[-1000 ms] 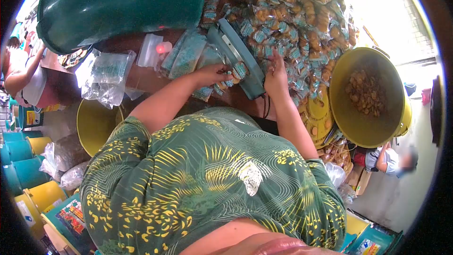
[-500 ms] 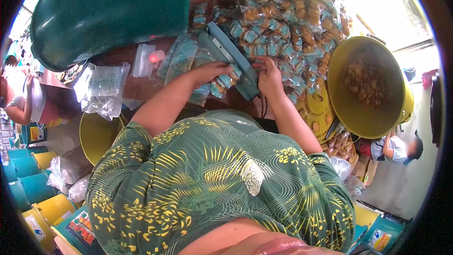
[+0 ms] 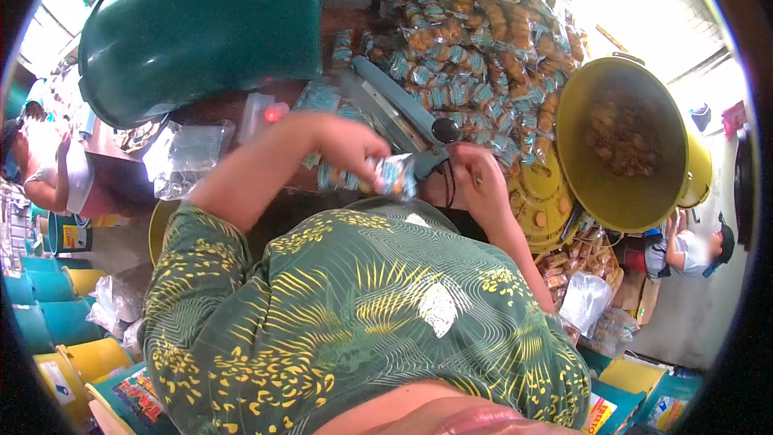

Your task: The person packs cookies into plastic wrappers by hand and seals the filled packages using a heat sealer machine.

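Observation:
My left hand [image 3: 348, 145] is closed on a small clear packet of cookies [image 3: 394, 177] with teal print, just below the heat sealer. The blue-grey sealer [image 3: 407, 105] lies slantwise on the table, its long arm lifted off the base so the metal strip shows. By the near end of the sealer is my right hand [image 3: 483, 181], fingers curled together; what they hold, if anything, is too small to make out. Flat teal-printed bags [image 3: 318, 98] lie left of the sealer. Behind it rises a heap of filled cookie packets [image 3: 483, 40].
A green tub [image 3: 209, 32] lies on its side at the left. At right, a yellow bucket [image 3: 636, 145] holds loose cookies, beside a yellow lid [image 3: 538, 201]. Clear bags [image 3: 193, 161] hang over the left table edge. Other people [image 3: 696, 246] are at both sides.
The sealer's arm has gone from lowered to lifted. My left hand has drawn the packet down, away from the sealer. My right hand has come off the sealer's end and moved nearer my body.

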